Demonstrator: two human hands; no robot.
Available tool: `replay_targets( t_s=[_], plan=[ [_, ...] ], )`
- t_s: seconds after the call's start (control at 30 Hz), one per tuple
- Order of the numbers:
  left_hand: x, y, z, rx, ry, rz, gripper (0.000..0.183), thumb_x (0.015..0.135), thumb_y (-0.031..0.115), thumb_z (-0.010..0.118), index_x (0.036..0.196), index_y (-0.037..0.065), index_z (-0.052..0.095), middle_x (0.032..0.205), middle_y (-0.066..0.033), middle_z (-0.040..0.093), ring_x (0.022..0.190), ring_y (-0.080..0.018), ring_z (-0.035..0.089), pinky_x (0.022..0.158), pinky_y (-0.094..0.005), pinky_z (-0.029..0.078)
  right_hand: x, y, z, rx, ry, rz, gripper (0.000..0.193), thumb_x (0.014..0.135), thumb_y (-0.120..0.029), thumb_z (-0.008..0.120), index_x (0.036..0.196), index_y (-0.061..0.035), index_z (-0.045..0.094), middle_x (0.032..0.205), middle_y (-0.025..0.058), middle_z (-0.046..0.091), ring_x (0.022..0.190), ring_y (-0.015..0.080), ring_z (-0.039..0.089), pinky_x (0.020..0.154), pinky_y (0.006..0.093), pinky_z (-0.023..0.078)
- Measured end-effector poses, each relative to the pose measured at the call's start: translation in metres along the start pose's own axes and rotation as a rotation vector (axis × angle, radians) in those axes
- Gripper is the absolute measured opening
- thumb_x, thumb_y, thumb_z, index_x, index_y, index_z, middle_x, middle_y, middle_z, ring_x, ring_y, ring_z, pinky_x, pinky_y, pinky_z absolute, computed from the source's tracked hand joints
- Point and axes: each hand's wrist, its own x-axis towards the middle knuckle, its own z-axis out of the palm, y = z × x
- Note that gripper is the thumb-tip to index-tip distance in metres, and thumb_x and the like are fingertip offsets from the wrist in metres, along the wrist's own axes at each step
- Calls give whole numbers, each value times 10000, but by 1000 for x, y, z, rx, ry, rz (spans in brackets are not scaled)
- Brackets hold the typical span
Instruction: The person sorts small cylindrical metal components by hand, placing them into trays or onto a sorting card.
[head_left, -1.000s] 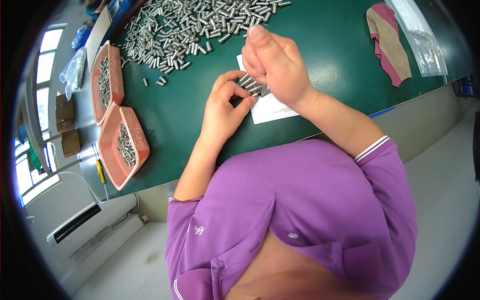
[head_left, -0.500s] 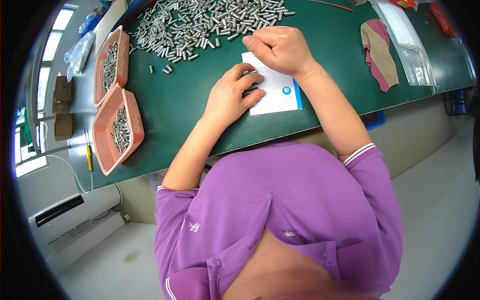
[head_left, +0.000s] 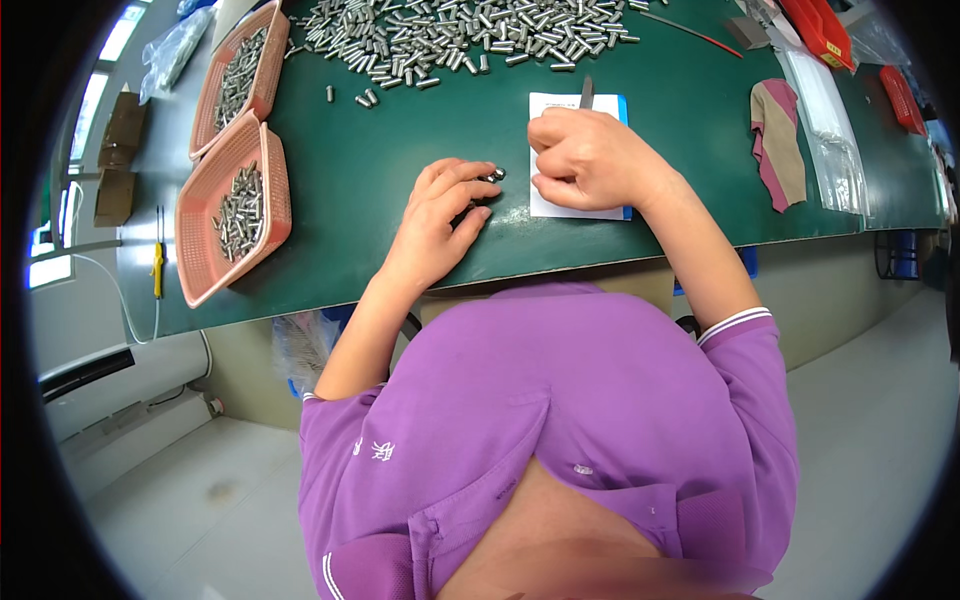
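Observation:
My left hand (head_left: 432, 222) rests on the green table with its fingers curled around a few short shiny metal pins (head_left: 497, 174), whose ends show at the fingertips. Most of what lies under that palm is hidden. Over a white paper pad with a blue edge (head_left: 560, 206), my right hand (head_left: 598, 162) is closed in a fist. Beyond its knuckles a narrow grey strip (head_left: 587, 92) sticks out; whether the fist holds it is hidden. Past both hands spreads a big heap of the same metal pins (head_left: 450, 35), with a few loose ones nearer me.
Two pink perforated baskets (head_left: 198, 262) of pins stand at the left, beside a yellow-handled tool (head_left: 158, 270). Toward the right lie a beige and pink cloth (head_left: 780, 145), clear plastic bags (head_left: 835, 150), a thin red-handled tool (head_left: 715, 43) and red bins (head_left: 815, 30).
My left hand, earlier over the pad's left edge, is now on bare table beside it. My closed right hand has come nearer me over the pad, and the grey strip now shows. The view has shifted.

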Motion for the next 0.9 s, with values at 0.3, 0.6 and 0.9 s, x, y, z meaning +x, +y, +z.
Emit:
replay_targets(
  t_s=[0.3,0.6,0.9],
  plan=[
    [0,9,17,-153,103,-192,722,770,-38,656,1410,40,331,1236,-141,542,1233,-308,473,1027,-383,394,-34,-17,-4,59,-122,168,184,724,-137,681,845,-88,551,1070,47,566,1088,270,518,955,422,396],
    [8,4,25,-346,-67,-129,719,792,-110,574,1438,55,306,1151,-117,610,1163,-265,554,1002,-368,427,-54,-15,-29,-178,-126,249,122,718,-79,634,814,-98,561,1071,19,607,1221,263,494,1084,479,320],
    [2,4,22,-423,32,-51,794,743,-111,625,1447,65,304,1380,-161,424,1196,-269,528,1023,-363,419,-22,-48,7,-165,14,307,362,691,-290,756,984,-115,638,981,27,582,1012,246,537,895,402,402]
  ],
)
